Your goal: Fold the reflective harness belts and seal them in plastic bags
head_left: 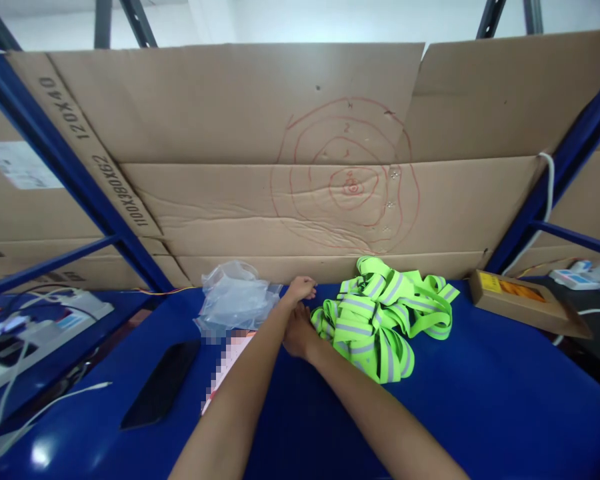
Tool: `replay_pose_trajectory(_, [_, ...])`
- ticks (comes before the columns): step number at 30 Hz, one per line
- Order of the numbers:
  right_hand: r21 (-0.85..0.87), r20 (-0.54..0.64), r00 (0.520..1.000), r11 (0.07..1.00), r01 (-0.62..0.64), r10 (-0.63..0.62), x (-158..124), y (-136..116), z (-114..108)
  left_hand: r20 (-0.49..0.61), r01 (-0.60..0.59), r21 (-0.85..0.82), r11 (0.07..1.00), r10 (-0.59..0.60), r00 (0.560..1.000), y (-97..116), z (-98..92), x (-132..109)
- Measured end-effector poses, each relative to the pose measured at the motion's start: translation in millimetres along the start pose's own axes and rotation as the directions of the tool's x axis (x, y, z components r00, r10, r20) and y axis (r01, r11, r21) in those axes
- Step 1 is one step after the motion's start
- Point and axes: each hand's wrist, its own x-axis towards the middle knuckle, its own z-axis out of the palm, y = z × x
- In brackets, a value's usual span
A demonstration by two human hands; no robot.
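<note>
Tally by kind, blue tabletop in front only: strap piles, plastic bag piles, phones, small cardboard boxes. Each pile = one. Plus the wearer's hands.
Strap pile: 1
Plastic bag pile: 1
Phone: 1
Small cardboard box: 1
Hands (left hand, right hand): 2
Total: 6

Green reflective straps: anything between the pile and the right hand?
Nothing visible. The right hand is close beside the left edge of the green straps; whether they touch is unclear. The left hand lies just beyond the right, not between.
</note>
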Motion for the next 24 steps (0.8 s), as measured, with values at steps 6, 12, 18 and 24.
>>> replay_pose_trajectory(6, [-0.038, 0.190, 0.970, 0.986, 0.161, -0.152, -76.5, 16.1, -49.4, -0.217, -0.128, -0.199, 0.972, 0.084, 0.973, -24.7, 6.8, -10.9])
replay_pose_trajectory(12, [-0.381, -0.125, 0.927, 0.880, 0.285, -0.354, -126.7, 69.9, -108.8, -0.290, -0.252, -0.181, 0.951, 0.193, 0.937, -37.3, 16.9, -14.1])
replay_pose_trajectory(18, [-0.358, -0.243, 0.953, 0.930, 0.087, -0.182, -130.5, 104.2, -102.8, -0.262, -0.304, -0.079, 0.949, 0.275, 0.925, -37.8, 17.0, -20.1])
replay_pose_trajectory(24, [-0.294, -0.255, 0.954, 0.952, 0.080, -0.159, -130.5, 100.5, -104.3, -0.251, -0.318, -0.009, 0.948, 0.306, 0.918, -37.6, 15.6, -21.2])
